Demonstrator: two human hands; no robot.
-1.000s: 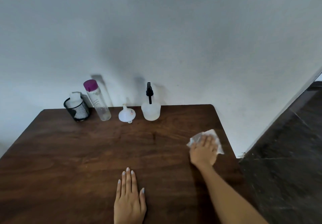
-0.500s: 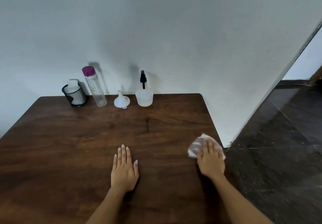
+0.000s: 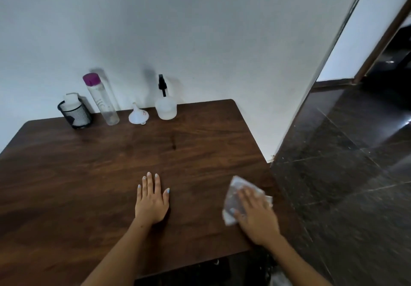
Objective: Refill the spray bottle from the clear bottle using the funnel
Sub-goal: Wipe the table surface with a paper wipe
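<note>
Fingers of the left hand lie flat and straight on the wooden table, spread slightly, gripping nothing, near the middle of the near part of the tabletop. To its right, the right hand presses palm-down on a crumpled white cloth close to the table's right edge; its fingers are extended over the cloth rather than curled around it, and the hand is blurred.

Along the far edge of the table, against the white wall, four things stand in a row. At the far left is a black mesh cup with a white object in it. Just right of it stands the clear bottle with a purple cap, upright. Next comes the white funnel, resting wide mouth down with its spout pointing up. Right of the funnel stands the spray bottle, a squat translucent body with a black spray head fitted on top. Both hands are well apart from these items. A dark tiled floor lies to the right of the table.
</note>
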